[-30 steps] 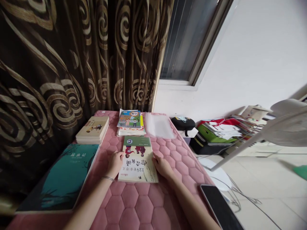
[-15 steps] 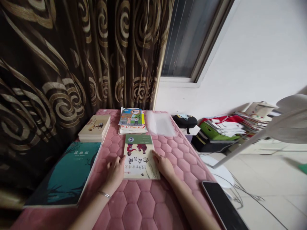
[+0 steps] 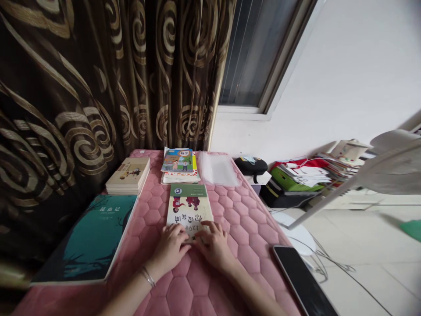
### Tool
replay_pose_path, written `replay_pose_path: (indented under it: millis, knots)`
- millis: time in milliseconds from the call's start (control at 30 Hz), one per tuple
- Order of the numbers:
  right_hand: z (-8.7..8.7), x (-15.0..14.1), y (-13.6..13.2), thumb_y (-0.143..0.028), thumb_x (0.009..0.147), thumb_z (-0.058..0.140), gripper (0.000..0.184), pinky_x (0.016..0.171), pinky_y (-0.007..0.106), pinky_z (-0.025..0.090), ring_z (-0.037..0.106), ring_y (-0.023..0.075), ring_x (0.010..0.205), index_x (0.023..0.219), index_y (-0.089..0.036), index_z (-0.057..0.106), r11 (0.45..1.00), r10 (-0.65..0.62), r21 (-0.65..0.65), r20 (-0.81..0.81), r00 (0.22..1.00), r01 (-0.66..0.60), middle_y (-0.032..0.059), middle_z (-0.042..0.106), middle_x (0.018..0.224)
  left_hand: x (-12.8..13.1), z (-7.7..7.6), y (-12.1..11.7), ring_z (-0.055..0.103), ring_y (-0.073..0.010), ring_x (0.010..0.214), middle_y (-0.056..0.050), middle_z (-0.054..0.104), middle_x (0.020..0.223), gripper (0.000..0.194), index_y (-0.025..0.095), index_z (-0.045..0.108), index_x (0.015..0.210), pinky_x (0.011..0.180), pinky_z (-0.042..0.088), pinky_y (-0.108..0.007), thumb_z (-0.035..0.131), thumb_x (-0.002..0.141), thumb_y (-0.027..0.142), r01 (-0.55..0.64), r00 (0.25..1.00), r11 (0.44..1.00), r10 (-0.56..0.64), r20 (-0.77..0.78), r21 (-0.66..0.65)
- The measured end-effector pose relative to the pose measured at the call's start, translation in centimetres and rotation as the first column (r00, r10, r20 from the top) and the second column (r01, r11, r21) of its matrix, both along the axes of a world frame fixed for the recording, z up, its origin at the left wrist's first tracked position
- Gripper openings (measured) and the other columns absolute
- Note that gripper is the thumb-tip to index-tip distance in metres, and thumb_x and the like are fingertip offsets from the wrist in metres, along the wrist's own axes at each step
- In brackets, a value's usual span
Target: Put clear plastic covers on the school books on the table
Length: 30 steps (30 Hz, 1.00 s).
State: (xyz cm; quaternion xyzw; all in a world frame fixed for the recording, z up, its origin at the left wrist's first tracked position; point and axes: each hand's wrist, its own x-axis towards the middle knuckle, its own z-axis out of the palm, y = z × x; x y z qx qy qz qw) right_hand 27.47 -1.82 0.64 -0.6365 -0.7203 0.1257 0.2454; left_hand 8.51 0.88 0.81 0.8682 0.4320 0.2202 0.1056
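Note:
A thin book (image 3: 190,208) with a green band and a cream cover lies upside down to me in the middle of the pink quilted table (image 3: 204,281). My left hand (image 3: 172,246) and my right hand (image 3: 214,244) both rest on the book's near edge, close together, fingers curled over the cover. A thin bracelet sits on my left wrist. The near part of the book is hidden under my hands.
A large teal book (image 3: 91,239) lies at the left. A stack of tan books (image 3: 128,175) and a pile of colourful schoolbooks (image 3: 179,165) sit at the back, beside a clear plastic sleeve (image 3: 219,170). A dark phone (image 3: 302,281) lies at the right edge. A curtain (image 3: 82,87) hangs behind.
Both hands have moved from the book's left and right sides to its near edge and come together there. The book has hardly shifted.

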Motion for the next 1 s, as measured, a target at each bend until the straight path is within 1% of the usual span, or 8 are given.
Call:
replay_pose_path:
  millis: [100, 200, 333, 467, 567, 667, 733, 1000]
  knots:
    - [-0.6, -1.0, -1.2, -0.044, 0.083, 0.064, 0.017, 0.092, 0.040, 0.037, 0.045, 0.0273, 0.118, 0.095, -0.035, 0.072, 1.000, 0.007, 0.007, -0.018, 1.000, -0.007, 0.0037, 0.057, 0.124, 0.2, -0.3, -0.1, 0.057, -0.0183, 0.095, -0.002, 0.061, 0.095, 0.009, 0.022, 0.067, 0.082, 0.082, 0.044, -0.034, 0.067, 0.078, 0.014, -0.030, 1.000, 1.000, 0.030, 0.003, -0.001]
    - [-1.0, -1.2, -1.1, -0.041, 0.085, 0.063, 0.013, 0.092, 0.040, 0.036, 0.045, 0.0265, 0.118, 0.092, -0.036, 0.072, 1.000, -0.029, -0.001, 0.010, 1.000, 0.029, 0.0027, 0.059, 0.124, 0.2, -0.7, -0.1, 0.057, -0.0190, 0.095, -0.002, 0.062, 0.097, 0.009, 0.023, 0.068, 0.084, 0.083, 0.045, -0.036, 0.068, 0.078, 0.016, -0.048, 0.998, 0.999, 0.048, 0.040, -0.007]
    - [-1.3, -0.9, -0.7, -0.039, 0.085, 0.063, 0.012, 0.092, 0.040, 0.036, 0.045, 0.0261, 0.119, 0.092, -0.036, 0.073, 1.000, -0.022, 0.006, 0.015, 1.000, 0.022, 0.0020, 0.060, 0.124, 0.1, -1.2, -0.3, 0.058, -0.0192, 0.097, -0.002, 0.063, 0.099, 0.012, 0.024, 0.070, 0.086, 0.085, 0.048, -0.036, 0.069, 0.078, 0.016, -0.061, 0.995, 0.998, 0.061, 0.075, 0.005]
    - [-1.4, 0.9, -1.0, -0.035, 0.085, 0.064, 0.010, 0.093, 0.040, 0.037, 0.046, 0.0249, 0.120, 0.089, -0.037, 0.073, 0.999, -0.028, 0.015, -0.019, 0.999, 0.028, 0.0001, 0.060, 0.125, -1.3, -1.2, -0.3, 0.060, -0.0181, 0.095, -0.003, 0.063, 0.098, 0.013, 0.024, 0.072, 0.084, 0.086, 0.050, -0.035, 0.065, 0.080, 0.013, -0.063, 0.991, 0.998, 0.061, 0.115, 0.011]
    - [-1.2, 3.2, -1.4, -0.035, 0.085, 0.063, 0.012, 0.094, 0.041, 0.038, 0.047, 0.0253, 0.121, 0.091, -0.035, 0.073, 0.999, -0.041, -0.007, -0.017, 0.999, 0.041, 0.0011, 0.060, 0.126, -3.7, -1.1, -0.2, 0.062, -0.0175, 0.093, -0.003, 0.063, 0.099, 0.015, 0.024, 0.073, 0.084, 0.085, 0.051, -0.034, 0.062, 0.082, 0.014, -0.092, 0.987, 0.996, 0.092, 0.128, -0.003]
    - [-0.9, 5.2, -1.8, -0.035, 0.089, 0.057, 0.019, 0.098, 0.042, 0.037, 0.047, 0.0243, 0.123, 0.098, -0.035, 0.073, 0.999, -0.002, -0.034, -0.016, 1.000, 0.002, 0.0014, 0.059, 0.128, -6.1, -0.9, 0.1, 0.062, -0.0181, 0.093, -0.004, 0.064, 0.104, 0.017, 0.027, 0.075, 0.089, 0.084, 0.052, -0.034, 0.061, 0.084, 0.018, -0.121, 0.986, 0.993, 0.121, 0.114, -0.005]
    - [-0.9, 5.8, -1.8, -0.035, 0.090, 0.053, 0.022, 0.101, 0.043, 0.036, 0.048, 0.0237, 0.124, 0.101, -0.037, 0.073, 0.999, 0.026, -0.045, -0.011, 1.000, -0.026, 0.0009, 0.059, 0.129, -7.0, -0.8, 0.1, 0.062, -0.0181, 0.094, -0.003, 0.064, 0.105, 0.021, 0.030, 0.075, 0.093, 0.083, 0.052, -0.033, 0.059, 0.085, 0.019, -0.118, 0.988, 0.993, 0.117, 0.099, -0.003]
    - [-1.9, 6.1, -1.6, -0.035, 0.092, 0.052, 0.024, 0.103, 0.044, 0.034, 0.047, 0.0231, 0.126, 0.103, -0.038, 0.072, 0.999, 0.045, -0.014, -0.004, 0.999, -0.045, 0.0008, 0.059, 0.131, -7.0, -0.4, 0.1, 0.062, -0.0185, 0.093, -0.003, 0.066, 0.102, 0.021, 0.031, 0.076, 0.091, 0.081, 0.050, -0.033, 0.058, 0.086, 0.021, -0.110, 0.992, 0.994, 0.109, 0.064, 0.008]
